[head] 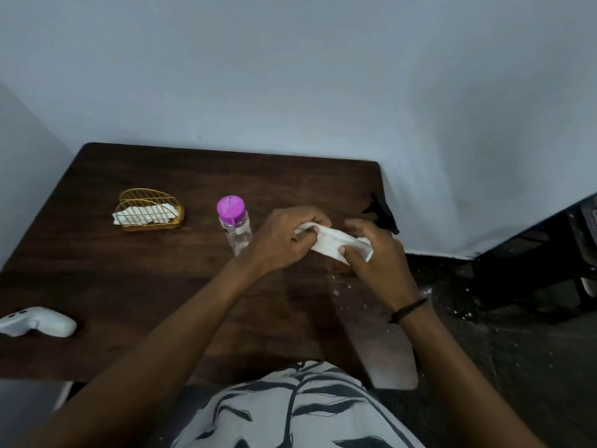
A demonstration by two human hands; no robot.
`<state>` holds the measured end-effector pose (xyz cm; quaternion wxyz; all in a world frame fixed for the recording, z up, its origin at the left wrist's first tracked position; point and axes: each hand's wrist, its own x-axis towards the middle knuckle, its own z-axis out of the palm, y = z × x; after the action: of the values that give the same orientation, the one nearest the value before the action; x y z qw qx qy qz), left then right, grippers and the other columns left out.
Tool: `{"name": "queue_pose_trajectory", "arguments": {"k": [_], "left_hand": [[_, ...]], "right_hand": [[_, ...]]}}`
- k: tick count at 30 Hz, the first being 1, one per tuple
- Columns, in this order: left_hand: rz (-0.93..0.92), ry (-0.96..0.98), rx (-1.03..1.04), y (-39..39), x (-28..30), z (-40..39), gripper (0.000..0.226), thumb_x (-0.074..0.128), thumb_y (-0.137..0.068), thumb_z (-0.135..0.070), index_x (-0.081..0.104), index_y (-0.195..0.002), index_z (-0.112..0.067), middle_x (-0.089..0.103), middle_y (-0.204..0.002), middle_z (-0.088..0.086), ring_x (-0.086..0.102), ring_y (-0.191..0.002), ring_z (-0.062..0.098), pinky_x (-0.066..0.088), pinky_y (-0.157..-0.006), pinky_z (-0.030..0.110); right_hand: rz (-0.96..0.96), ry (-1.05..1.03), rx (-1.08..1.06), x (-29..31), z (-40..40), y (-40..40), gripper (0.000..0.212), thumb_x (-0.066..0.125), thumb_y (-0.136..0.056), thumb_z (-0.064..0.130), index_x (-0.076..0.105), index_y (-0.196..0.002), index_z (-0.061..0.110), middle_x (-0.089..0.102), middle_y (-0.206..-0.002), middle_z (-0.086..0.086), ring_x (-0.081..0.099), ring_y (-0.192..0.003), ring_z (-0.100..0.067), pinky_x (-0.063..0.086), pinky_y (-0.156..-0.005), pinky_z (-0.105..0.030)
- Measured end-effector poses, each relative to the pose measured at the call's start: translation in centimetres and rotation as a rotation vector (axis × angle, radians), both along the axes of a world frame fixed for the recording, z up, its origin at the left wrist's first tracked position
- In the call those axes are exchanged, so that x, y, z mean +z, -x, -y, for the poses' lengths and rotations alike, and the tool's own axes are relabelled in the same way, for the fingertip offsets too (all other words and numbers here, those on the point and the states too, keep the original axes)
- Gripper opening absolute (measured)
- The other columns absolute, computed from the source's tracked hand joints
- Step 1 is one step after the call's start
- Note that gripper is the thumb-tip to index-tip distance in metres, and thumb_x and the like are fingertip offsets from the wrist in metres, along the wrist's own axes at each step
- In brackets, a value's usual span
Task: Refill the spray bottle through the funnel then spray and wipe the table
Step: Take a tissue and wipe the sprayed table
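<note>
Both my hands hold a white tissue (332, 243) just above the right half of the dark wooden table (145, 286). My left hand (284, 237) pinches its left end, and my right hand (371, 250) grips its right end. Small water droplets (337, 291) lie on the wood just below the hands. A clear bottle with a pink cap (233, 223) stands upright to the left of my left hand. A black spray head (382, 215) shows behind my right hand near the table's right edge; the rest of it is hidden.
A gold wire holder with white tissues (150, 212) sits at the back left. A white game controller (38, 321) lies at the table's left front edge. The wall is close behind the table, and dark floor lies to the right.
</note>
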<state>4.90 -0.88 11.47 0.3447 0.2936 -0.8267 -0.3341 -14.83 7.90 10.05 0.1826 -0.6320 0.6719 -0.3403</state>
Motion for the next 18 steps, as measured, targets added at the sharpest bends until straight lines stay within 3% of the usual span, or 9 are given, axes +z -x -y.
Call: {"name": "queue_pose_trajectory", "arguments": {"k": [4,7,9,12,15,17,18], "left_hand": [[0.143,-0.218,-0.066,0.9,-4.3,-0.7,0.029,0.057,-0.079,0.0,0.071,-0.102,-0.012,0.071,-0.099,-0.009,0.065,-0.092,0.004,0.048,-0.078,0.016],[0.339,-0.384,-0.059,0.8,-8.4,-1.1,0.037,0.061,-0.076,-0.001,0.068,-0.108,-0.016,0.067,-0.105,-0.011,0.061,-0.094,0.002,0.04,-0.076,0.006],[0.432,-0.43,-0.035,0.5,-11.6,-1.6,0.036,0.065,-0.076,0.001,0.068,-0.108,-0.016,0.067,-0.106,-0.007,0.062,-0.093,0.009,0.042,-0.075,0.01],[0.48,-0.423,0.005,0.5,-14.8,-2.4,0.028,0.069,-0.075,0.001,0.071,-0.099,-0.014,0.069,-0.092,0.003,0.062,-0.08,0.016,0.045,-0.073,0.025],[0.504,-0.311,0.046,1.3,-16.3,-2.9,0.021,0.069,-0.075,-0.003,0.072,-0.094,-0.012,0.071,-0.085,0.002,0.062,-0.075,0.012,0.049,-0.073,0.029],[0.506,-0.209,0.145,2.3,-16.3,-3.2,0.015,0.067,-0.08,-0.008,0.069,-0.094,-0.012,0.07,-0.089,0.002,0.063,-0.08,0.016,0.053,-0.074,0.035],[0.498,-0.155,0.209,2.8,-16.0,-3.4,0.011,0.066,-0.082,-0.01,0.066,-0.094,-0.012,0.067,-0.092,0.003,0.061,-0.083,0.018,0.051,-0.074,0.037]], "right_hand": [[0.147,-0.183,0.019,-3.4,-1.8,1.6,0.014,0.062,-0.09,0.021,0.069,-0.103,0.021,0.068,-0.097,0.01,0.062,-0.089,-0.006,0.049,-0.077,-0.024],[0.256,-0.373,0.031,-6.5,-3.4,1.2,0.015,0.063,-0.089,0.005,0.066,-0.101,0.014,0.065,-0.097,0.006,0.06,-0.087,-0.008,0.044,-0.076,-0.024],[0.231,-0.453,0.007,-9.3,-4.6,0.4,0.016,0.063,-0.089,0.003,0.065,-0.103,0.011,0.065,-0.103,-0.001,0.058,-0.093,-0.014,0.041,-0.08,-0.026],[0.157,-0.553,-0.066,-12.5,-6.3,-0.4,0.017,0.061,-0.09,0.006,0.065,-0.106,0.007,0.066,-0.109,-0.006,0.056,-0.094,-0.014,0.038,-0.076,-0.023],[0.134,-0.585,-0.132,-13.7,-7.3,-1.1,0.017,0.059,-0.092,0.008,0.064,-0.108,0.007,0.065,-0.111,-0.01,0.058,-0.098,-0.022,0.041,-0.078,-0.027],[-0.062,-0.475,-0.138,-13.9,-7.6,-1.2,0.022,0.061,-0.087,0.009,0.063,-0.109,0.007,0.062,-0.11,-0.013,0.059,-0.098,-0.032,0.047,-0.08,-0.036],[-0.207,-0.413,-0.116,-13.8,-7.6,-1.1,0.022,0.065,-0.082,0.009,0.063,-0.103,0.008,0.061,-0.104,-0.014,0.059,-0.09,-0.036,0.048,-0.073,-0.04]]}}
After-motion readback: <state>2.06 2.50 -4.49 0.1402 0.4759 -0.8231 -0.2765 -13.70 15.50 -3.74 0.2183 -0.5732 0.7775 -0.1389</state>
